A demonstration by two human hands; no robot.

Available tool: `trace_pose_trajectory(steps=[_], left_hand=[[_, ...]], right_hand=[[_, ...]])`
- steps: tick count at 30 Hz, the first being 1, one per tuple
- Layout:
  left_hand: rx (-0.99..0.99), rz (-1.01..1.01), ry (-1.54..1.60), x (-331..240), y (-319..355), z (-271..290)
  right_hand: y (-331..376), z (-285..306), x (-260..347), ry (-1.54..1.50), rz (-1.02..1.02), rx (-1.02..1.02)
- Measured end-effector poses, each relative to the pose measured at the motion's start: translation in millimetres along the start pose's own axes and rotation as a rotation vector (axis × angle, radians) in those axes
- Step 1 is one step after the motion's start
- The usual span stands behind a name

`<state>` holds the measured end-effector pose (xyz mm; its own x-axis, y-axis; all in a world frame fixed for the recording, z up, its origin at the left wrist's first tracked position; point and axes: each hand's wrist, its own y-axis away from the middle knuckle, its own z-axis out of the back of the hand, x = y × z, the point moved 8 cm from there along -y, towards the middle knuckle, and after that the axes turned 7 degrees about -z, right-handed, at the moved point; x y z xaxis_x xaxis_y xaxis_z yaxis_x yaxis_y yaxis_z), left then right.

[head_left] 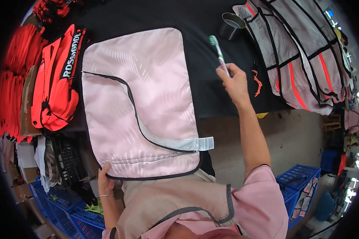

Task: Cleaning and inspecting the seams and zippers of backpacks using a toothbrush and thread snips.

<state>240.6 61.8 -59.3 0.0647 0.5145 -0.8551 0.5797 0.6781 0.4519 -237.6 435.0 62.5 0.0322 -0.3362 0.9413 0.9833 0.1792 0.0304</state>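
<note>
A pink fabric panel [159, 91] with black bound edges lies on the dark table and overhangs its front edge. A curved black-edged opening runs across it, showing a pale grey lining, and a white label [206, 143] sticks out at its right side. My left hand [104, 177] grips the panel's lower left corner, thumb on top and fingers hidden beneath. Raised to the right of the panel, my right hand [236, 83] is closed round the handle of a toothbrush [220, 55], its green-and-white bristles pointing away from me. The toothbrush is apart from the fabric.
A dark metal cup [232, 27] stands at the back right, beside stacked grey bag pieces [299, 51] with black and orange trim. An orange cord [257, 83] lies nearby. Red bag pieces [58, 87] are piled at left. Blue crates [297, 177] stand below on both sides.
</note>
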Motion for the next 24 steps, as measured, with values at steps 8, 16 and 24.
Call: trace_pose_trajectory(steps=[8,16,24], left_hand=[[-0.262,-0.683,-0.305,-175.2,43.8,-66.9],[-0.258,-1.501,-0.91,-337.6,149.3,-243.3],[0.582,-1.904,-1.406,-135.3,142.4,-330.3]], right_hand=[[2.4,55.3,-12.9,-0.055,-0.094,-0.109],[28.1,47.7,29.5,-0.183,0.029,-0.134],[43.5,66.1,10.4,-0.454,0.002,-0.209]])
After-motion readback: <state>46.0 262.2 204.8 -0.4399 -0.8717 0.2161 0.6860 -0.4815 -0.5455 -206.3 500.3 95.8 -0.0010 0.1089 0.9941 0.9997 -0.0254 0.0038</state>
